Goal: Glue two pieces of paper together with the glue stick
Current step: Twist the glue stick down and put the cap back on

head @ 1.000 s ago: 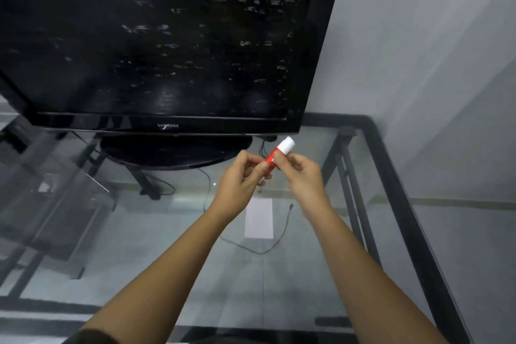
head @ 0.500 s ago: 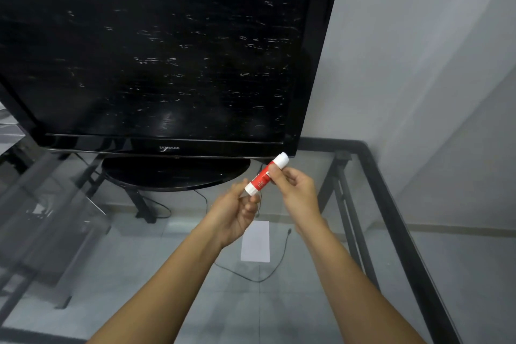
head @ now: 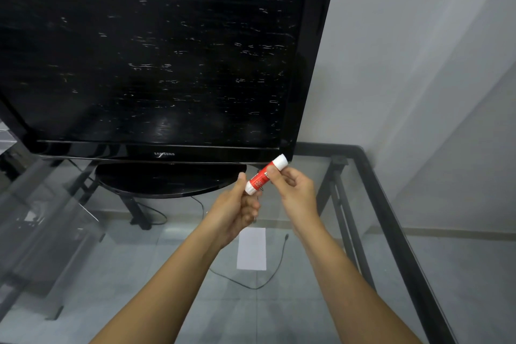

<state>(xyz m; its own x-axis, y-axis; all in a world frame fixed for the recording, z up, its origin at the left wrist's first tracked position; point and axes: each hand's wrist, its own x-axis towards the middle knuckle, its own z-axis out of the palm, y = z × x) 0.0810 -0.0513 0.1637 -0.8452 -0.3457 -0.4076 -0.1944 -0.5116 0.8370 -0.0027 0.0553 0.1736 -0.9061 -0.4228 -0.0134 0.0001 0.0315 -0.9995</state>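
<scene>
A red glue stick (head: pixel 264 175) with white ends is held tilted above the glass table, its cap end pointing up and right. My right hand (head: pixel 293 190) pinches its middle between thumb and fingers. My left hand (head: pixel 237 207) sits at the stick's lower end, thumb up beside it and fingers curled; whether it grips that end I cannot tell. A white rectangular piece of paper (head: pixel 251 248) lies flat on the glass below my hands. No second sheet shows.
A large black TV (head: pixel 156 64) on a round black base (head: pixel 167 180) stands at the back of the glass table (head: pixel 385 204), whose black metal frame runs along the right. A thin cable (head: pixel 259 285) is seen beneath the glass. A grey wall rises at right.
The glue stick has come out from between my hands so more of its red body shows. The view has tilted up and my hands sit lower in the frame.
</scene>
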